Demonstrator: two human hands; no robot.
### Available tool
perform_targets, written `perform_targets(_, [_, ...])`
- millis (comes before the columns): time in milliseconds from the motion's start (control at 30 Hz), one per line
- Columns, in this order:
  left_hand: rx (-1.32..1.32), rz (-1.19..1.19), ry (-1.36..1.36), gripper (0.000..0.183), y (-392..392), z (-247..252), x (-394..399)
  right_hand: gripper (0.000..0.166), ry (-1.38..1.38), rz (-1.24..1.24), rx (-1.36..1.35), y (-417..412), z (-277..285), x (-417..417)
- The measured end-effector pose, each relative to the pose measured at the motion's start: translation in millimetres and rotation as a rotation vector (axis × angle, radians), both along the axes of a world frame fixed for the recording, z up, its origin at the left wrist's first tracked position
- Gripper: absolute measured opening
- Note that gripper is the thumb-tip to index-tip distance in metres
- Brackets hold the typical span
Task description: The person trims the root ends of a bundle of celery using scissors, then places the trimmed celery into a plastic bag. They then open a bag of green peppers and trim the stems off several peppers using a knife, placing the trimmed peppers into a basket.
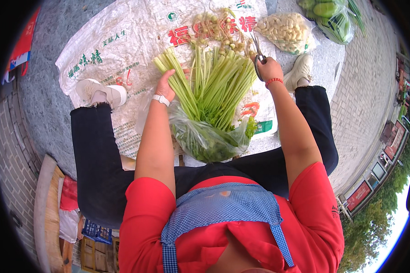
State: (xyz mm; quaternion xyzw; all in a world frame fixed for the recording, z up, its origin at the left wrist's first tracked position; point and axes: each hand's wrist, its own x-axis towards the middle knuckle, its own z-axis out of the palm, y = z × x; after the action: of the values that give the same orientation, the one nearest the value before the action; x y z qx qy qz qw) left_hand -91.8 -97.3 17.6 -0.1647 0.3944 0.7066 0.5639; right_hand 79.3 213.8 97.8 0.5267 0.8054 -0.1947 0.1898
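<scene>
My left hand (166,87) is closed around a bundle of green celery stalks (181,88) at the left side of a larger heap. More celery stalks (222,82) fan out beside it, cut ends pointing away from me. Their leafy tops rest in a clear plastic bag (208,140) close to my lap. In my right hand (270,70) is a pair of dark-handled scissors (258,51), blades pointing away and slightly apart, beside the upper right of the heap. Trimmed root ends (218,29) lie scattered beyond the stalks.
A white woven sack (130,44) with printing covers the ground under the celery. At the upper right are a bag of pale peeled cloves or beans (287,30) and a bag of green vegetables (331,17). A blue plastic crate (97,232) stands behind at lower left.
</scene>
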Motion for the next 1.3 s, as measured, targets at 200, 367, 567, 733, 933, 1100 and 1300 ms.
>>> perform_targets(200, [-0.005,0.026,0.002,0.069,-10,-6,-3,0.057,-0.022,-0.097,0.104,10,-39,75])
perform_targets(367, [0.017,-0.055,0.042,0.074,-2,1,-3,0.033,-0.396,0.170,-0.019,-5,-24,54])
perform_targets(567, [0.045,-0.064,0.016,0.073,4,4,0,0.032,0.263,0.326,-0.156,-77,-15,-33])
perform_targets(733, [0.097,-0.101,-0.017,0.074,10,12,-2,0.058,0.262,0.553,-0.249,-115,-24,-81])
perform_targets(933, [0.063,-0.025,-0.068,0.072,11,9,2,0.040,0.397,0.666,-0.272,-127,-29,-90])
perform_targets(1100, [0.174,-0.075,-0.074,0.075,9,6,-2,0.017,0.421,0.516,-0.361,-108,-50,-94])
perform_targets(1300, [0.116,0.043,-0.008,0.079,15,11,2,0.030,0.848,0.138,-0.357,-47,-28,-120])
